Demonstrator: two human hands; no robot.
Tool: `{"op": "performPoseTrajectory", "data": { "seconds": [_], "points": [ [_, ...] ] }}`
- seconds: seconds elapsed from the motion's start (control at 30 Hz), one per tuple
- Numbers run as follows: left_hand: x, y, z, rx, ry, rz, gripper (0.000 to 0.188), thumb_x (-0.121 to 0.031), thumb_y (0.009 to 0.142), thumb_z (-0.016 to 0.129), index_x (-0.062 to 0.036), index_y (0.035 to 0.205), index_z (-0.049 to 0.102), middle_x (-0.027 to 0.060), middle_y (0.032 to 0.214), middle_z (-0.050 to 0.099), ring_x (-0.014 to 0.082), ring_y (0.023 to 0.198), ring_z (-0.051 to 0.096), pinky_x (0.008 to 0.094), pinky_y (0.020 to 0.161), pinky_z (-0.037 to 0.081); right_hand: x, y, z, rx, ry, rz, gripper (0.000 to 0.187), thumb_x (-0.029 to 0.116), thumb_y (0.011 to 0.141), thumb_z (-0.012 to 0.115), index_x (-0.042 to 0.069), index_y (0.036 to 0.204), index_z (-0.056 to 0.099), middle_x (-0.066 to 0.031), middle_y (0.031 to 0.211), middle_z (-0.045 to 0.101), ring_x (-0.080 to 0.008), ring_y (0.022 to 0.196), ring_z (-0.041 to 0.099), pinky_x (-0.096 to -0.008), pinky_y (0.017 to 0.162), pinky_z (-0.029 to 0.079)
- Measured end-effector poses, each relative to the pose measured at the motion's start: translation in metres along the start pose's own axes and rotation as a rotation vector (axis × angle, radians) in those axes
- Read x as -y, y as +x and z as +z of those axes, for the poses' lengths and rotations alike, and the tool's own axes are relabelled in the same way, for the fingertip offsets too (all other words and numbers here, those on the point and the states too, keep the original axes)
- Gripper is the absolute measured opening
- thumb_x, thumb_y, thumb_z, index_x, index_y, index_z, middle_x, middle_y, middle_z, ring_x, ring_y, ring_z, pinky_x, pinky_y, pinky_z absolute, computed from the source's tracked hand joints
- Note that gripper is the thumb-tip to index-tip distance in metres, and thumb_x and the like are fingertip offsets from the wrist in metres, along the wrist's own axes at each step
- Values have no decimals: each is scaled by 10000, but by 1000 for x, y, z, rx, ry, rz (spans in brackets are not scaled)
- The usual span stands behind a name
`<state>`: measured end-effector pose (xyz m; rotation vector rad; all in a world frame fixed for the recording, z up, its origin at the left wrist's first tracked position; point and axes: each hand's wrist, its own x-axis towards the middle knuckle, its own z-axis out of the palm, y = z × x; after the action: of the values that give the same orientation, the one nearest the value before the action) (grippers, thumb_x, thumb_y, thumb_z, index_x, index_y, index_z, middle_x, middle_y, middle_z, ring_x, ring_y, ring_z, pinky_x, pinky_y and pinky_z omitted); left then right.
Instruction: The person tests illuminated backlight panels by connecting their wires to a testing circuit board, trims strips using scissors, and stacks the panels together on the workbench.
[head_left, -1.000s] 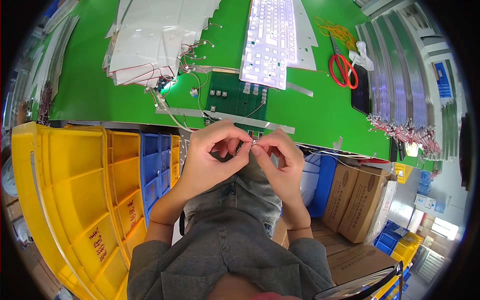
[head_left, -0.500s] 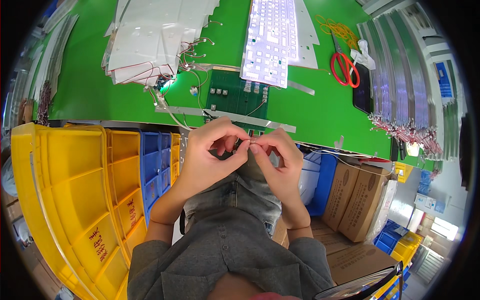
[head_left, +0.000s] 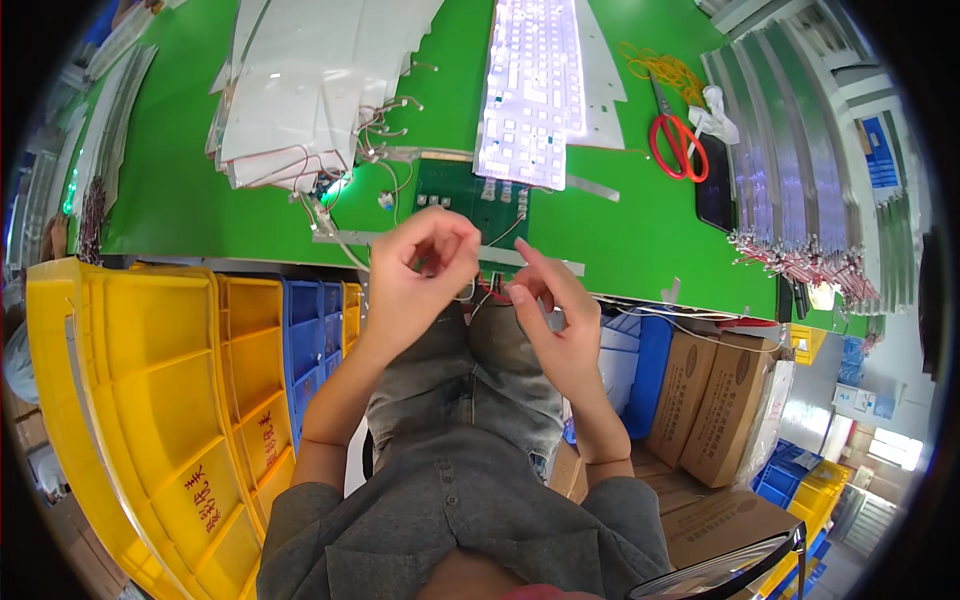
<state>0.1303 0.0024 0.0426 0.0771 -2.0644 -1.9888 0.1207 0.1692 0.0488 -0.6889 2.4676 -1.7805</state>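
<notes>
Both hands have separated since the earlier frames, where their fingertips met over one small item. Left hand [head_left: 425, 262] is now curled, fingertips pinched together; what it pinches is too small to identify. Right hand [head_left: 555, 320] is loosely open, fingers [head_left: 530, 262] extended, with a thin wire [head_left: 490, 290] running just beside its thumb; whether it grips the wire cannot be told. The wire hangs at the near edge of the green bench [head_left: 180, 190], below the circuit board [head_left: 470, 195] and lit panel [head_left: 530, 90]. Judged state: the joint two-handed manipulation has ended or paused. Scissors [head_left: 675, 140] lie untouched, well apart.
</notes>
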Motion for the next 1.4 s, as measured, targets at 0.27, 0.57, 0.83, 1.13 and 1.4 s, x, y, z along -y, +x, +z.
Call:
{"op": "performPoseTrajectory", "data": {
  "seconds": [0.27, 0.57, 0.83, 1.13, 1.4],
  "points": [
    [24, 71, 4, 42, 128, 153, 381, -47, 826, 572, -20, 1189, 461, 67, 908, 512, 142, 763, 533, 253, 679, 470, 52, -17, -43, 66, 492, -591, 160, 165, 831, 586, 28, 906, 620, -74, 748, 639, -165, 544, 559, -240, 459, 427],
    [68, 164, 17, -20, 228, -156, 834, -56, 694, 705, -84, 1375, 224, 185, 1174, 443, 219, 899, 579, 284, 703, 482, 132, 5, -64, -69, 339, -897, 130, 105, 830, 566, 45, 926, 503, -82, 724, 630, -145, 541, 530, -243, 480, 379],
    [46, 150, 24, -22, -238, 85, 662, 119, 767, 552, -100, 1318, 257, 119, 966, 620, 130, 791, 602, 227, 663, 486, 48, 80, -82, -489, -326, -468, 299, 160, 839, 554, -29, 1068, 519, -174, 1010, 574, -273, 935, 511, -354, 800, 406],
    [32, 114, 10, 9, -199, 300, 638, 123, 767, 557, -99, 1236, 186, 117, 1035, 518, 145, 822, 596, 196, 626, 461, -59, 185, -57, -123, 409, -36, 425, 242, 860, 606, -13, 1174, 476, -42, 993, 603, -101, 898, 544, -242, 800, 419],
    [-77, 119, -36, -80, -53, 454, 72, -38, 830, 542, -22, 899, 531, 76, 1011, 537, 156, 972, 530, 299, 827, 432, -54, 162, -57, -91, 623, -93, 262, 104, 877, 569, -25, 1101, 527, -60, 1002, 616, -86, 861, 560, -237, 765, 445]
  ]
}}
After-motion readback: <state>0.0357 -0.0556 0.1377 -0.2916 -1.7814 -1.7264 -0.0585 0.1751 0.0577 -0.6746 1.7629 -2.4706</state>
